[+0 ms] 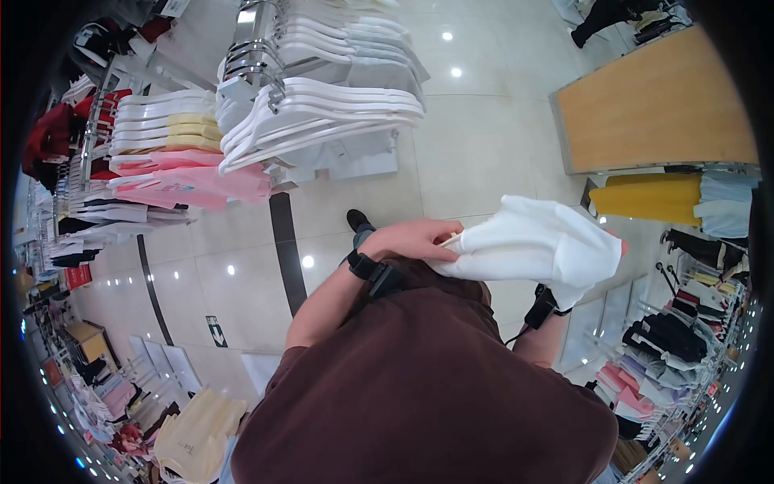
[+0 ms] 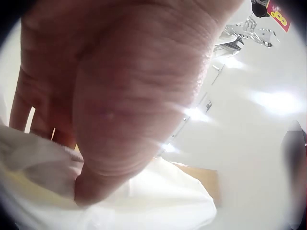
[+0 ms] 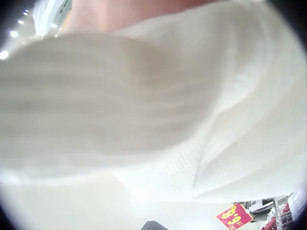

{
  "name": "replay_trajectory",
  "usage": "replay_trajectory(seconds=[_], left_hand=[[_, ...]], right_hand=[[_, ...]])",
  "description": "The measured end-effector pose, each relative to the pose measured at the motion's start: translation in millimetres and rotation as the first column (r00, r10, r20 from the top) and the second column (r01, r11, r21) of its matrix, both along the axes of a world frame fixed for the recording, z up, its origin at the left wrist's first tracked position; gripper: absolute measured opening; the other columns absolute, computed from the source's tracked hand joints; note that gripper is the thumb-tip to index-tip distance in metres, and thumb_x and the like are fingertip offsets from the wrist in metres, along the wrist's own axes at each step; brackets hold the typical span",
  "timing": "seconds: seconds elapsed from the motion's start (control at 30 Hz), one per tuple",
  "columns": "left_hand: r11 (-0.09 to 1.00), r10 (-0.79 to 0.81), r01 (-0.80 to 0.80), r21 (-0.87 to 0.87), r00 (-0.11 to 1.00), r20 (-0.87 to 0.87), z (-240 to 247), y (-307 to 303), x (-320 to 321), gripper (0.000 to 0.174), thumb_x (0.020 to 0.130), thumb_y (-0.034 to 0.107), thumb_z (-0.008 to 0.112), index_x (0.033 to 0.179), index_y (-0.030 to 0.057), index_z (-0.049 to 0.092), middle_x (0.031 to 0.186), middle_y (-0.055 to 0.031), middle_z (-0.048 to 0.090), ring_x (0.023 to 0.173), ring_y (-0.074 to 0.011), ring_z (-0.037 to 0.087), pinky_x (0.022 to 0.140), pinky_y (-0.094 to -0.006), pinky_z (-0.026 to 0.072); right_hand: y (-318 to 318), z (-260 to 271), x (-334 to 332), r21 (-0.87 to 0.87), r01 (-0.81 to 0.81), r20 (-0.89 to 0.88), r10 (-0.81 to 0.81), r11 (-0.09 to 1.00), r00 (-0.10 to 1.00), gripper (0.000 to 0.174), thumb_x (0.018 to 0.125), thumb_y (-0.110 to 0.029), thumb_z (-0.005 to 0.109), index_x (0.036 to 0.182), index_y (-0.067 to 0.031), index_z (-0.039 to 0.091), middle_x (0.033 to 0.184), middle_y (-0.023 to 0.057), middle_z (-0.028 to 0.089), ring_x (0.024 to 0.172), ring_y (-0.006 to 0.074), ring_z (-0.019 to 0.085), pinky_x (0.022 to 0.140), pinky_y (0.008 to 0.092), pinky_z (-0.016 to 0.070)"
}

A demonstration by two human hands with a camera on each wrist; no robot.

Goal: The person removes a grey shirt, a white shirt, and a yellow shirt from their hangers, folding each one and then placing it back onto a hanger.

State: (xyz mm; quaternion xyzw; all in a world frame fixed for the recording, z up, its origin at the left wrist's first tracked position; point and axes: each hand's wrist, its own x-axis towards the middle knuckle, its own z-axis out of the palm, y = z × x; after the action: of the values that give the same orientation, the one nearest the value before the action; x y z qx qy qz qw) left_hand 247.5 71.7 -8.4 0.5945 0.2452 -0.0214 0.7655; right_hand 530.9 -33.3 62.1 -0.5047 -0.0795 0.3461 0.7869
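Note:
A folded white garment [image 1: 536, 242] is held in front of my chest, over the shop floor. My left hand [image 1: 415, 239] grips its left edge, fingers curled onto the cloth. In the left wrist view the back of that hand [image 2: 124, 96] fills the frame, with the white cloth [image 2: 163, 201] under the fingers. My right hand [image 1: 622, 245] lies beneath the garment's right side. Only a fingertip shows past the cloth, so its grip is hidden. White ribbed fabric [image 3: 192, 120] covers nearly all of the right wrist view.
A rack of white hangers with white and grey tops [image 1: 322, 113] stands ahead on the left, pink and yellow tops [image 1: 193, 173] beside it. A wooden display table [image 1: 653, 101] is at the right, more clothes racks [image 1: 669, 339] below it. Glossy tiled floor [image 1: 476, 145] lies between.

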Motion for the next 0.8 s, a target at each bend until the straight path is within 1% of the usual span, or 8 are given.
replay_trajectory(seconds=[0.2, 0.27, 0.3, 0.37, 0.47, 0.57, 0.67, 0.8], left_hand=[[0.901, 0.311, -0.293, 0.32, 0.95, -0.005, -17, -3, -27, 0.028, 0.101, 0.024, 0.061, 0.119, 0.0045, 0.067, 0.106, -0.0109, 0.071, 0.099, -0.0225, 0.065, 0.085, -0.0368, 0.0507], [0.684, 0.543, -0.349, 0.64, 0.83, -0.128, -54, 0, -48, 0.028, 0.101, 0.022, 0.058, 0.121, 0.0048, 0.068, 0.107, -0.0132, 0.073, 0.099, -0.0271, 0.068, 0.089, -0.0374, 0.0516], [0.682, 0.547, -0.351, 0.642, 0.827, -0.129, -64, 0, -58, 0.028, 0.101, 0.022, 0.058, 0.121, 0.0048, 0.068, 0.107, -0.0132, 0.073, 0.099, -0.0271, 0.068, 0.089, -0.0374, 0.0516], [0.535, 0.764, -0.476, 0.698, 0.626, -0.159, -73, 0, -77, 0.023, 0.102, 0.017, 0.056, 0.116, 0.0044, 0.069, 0.113, -0.0122, 0.07, 0.107, -0.0252, 0.066, 0.09, -0.0374, 0.0509], [0.459, 0.881, -0.835, 0.304, 0.472, -0.032, -71, 1, -104, 0.023, 0.103, 0.011, 0.051, 0.117, 0.0052, 0.068, 0.12, -0.0079, 0.069, 0.112, -0.0232, 0.066, 0.098, -0.0367, 0.0498], [0.242, 0.967, -0.945, -0.221, 0.253, -0.022, -53, -3, -130, 0.025, 0.106, 0.009, 0.047, 0.126, 0.0056, 0.062, 0.128, -0.0047, 0.065, 0.119, -0.0195, 0.063, 0.105, -0.0359, 0.0469], [0.097, 0.993, -0.85, -0.518, 0.114, 0.0, -13, -9, -144, 0.023, 0.107, 0.013, 0.05, 0.129, 0.0082, 0.056, 0.128, -0.0036, 0.063, 0.12, -0.015, 0.06, 0.104, -0.0327, 0.046], [0.051, 0.999, -0.87, -0.491, 0.04, 0.033, 21, -16, -156, 0.021, 0.105, 0.011, 0.052, 0.125, 0.008, 0.055, 0.124, -0.0035, 0.063, 0.113, -0.0122, 0.061, 0.098, -0.0313, 0.0469]], right_hand=[[3, -6, 12, 0.026, 0.007, 0.333, -0.015, 1.0, 0.943, 0.051, 0.108, -0.063, 0.042, 0.089, -0.0156, 0.046, 0.08, 0.0011, 0.05, 0.074, 0.0149, 0.051, 0.073, 0.0382, 0.051], [11, -4, 7, 0.055, -0.028, 0.383, 0.005, 0.998, 0.924, 0.052, 0.108, -0.063, 0.043, 0.089, -0.015, 0.046, 0.08, 0.0018, 0.05, 0.073, 0.015, 0.051, 0.072, 0.0385, 0.0511], [18, 0, 3, 0.458, -0.372, 0.128, 0.355, 0.807, 0.926, 0.053, 0.108, -0.062, 0.043, 0.09, -0.0132, 0.047, 0.083, 0.0041, 0.054, 0.075, 0.0155, 0.053, 0.072, 0.0389, 0.0514], [17, -6, 5, 0.818, -0.435, 0.041, 0.716, 0.377, 0.697, 0.053, 0.108, -0.062, 0.043, 0.091, -0.0114, 0.049, 0.085, 0.0064, 0.058, 0.076, 0.016, 0.055, 0.072, 0.0392, 0.0518], [6, -25, 13, 0.247, -0.445, 0.254, 0.385, 0.861, 0.887, 0.049, 0.109, -0.054, 0.046, 0.095, -0.0078, 0.055, 0.093, 0.0084, 0.064, 0.08, 0.0165, 0.061, 0.073, 0.0366, 0.0522], [34, -17, -4, 0.246, -0.717, 0.205, 0.688, 0.653, 0.697, 0.039, 0.108, -0.043, 0.054, 0.099, -0.0049, 0.06, 0.096, 0.0048, 0.065, 0.082, 0.0143, 0.063, 0.073, 0.0323, 0.0518], [73, 6, -34, -0.29, -0.829, 0.103, 0.877, 0.478, 0.47, 0.022, 0.106, -0.025, 0.061, 0.103, -0.0033, 0.062, 0.09, -0.0013, 0.062, 0.08, 0.0102, 0.061, 0.071, 0.0275, 0.0495], [109, 0, -77, -0.634, -0.694, 0.306, 0.935, 0.341, 0.181, 0.021, 0.104, -0.023, 0.063, 0.103, -0.0018, 0.063, 0.087, 0.0006, 0.065, 0.078, 0.011, 0.06, 0.07, 0.0274, 0.0494]])
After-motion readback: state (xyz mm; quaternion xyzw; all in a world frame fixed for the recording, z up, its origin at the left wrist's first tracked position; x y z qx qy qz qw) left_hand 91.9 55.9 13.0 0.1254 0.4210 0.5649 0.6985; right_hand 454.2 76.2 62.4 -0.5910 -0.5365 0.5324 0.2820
